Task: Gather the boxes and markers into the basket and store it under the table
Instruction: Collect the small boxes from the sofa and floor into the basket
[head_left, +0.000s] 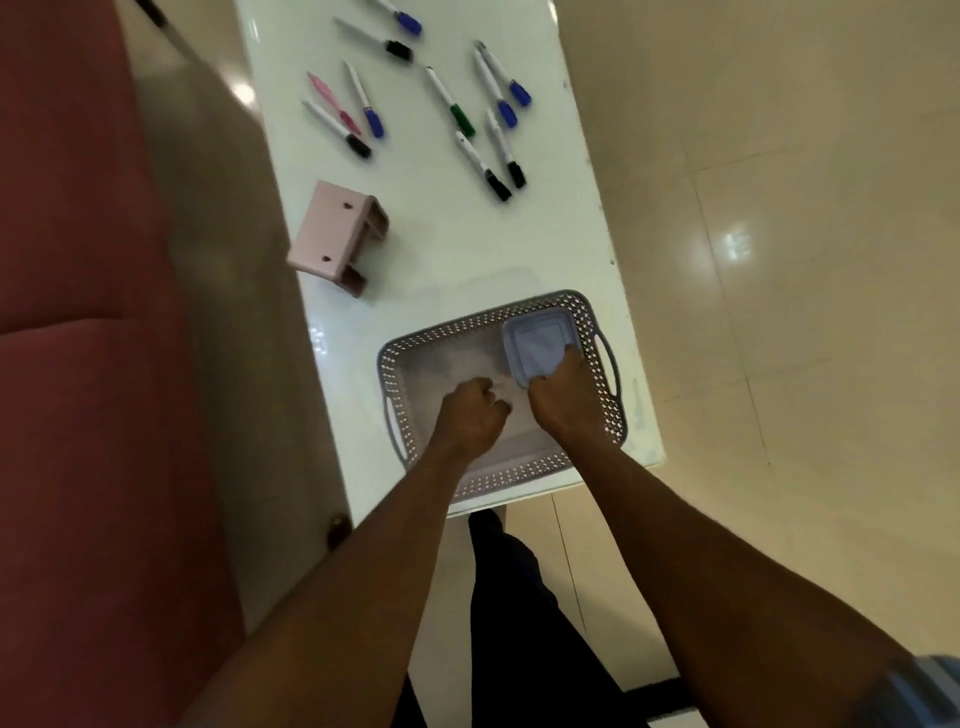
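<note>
A grey perforated basket (602, 332) with two handles stands at the near end of the white table (441, 249). A blue square box (537, 345) lies in the basket's far right corner, and my right hand (563, 397) grips its near edge. My left hand (470, 413) hovers over the basket's middle with the fingers curled and nothing in them. A pink box (335, 236) lies on its side at the table's left edge. Several markers (488, 161) with black, blue and green caps are scattered across the far half of the table, along with a pink pen (330, 101).
A red sofa (78, 312) runs along the left of the table. Beige tiled floor (779, 260) spreads to the right. My dark trouser legs (519, 623) stand at the table's near end.
</note>
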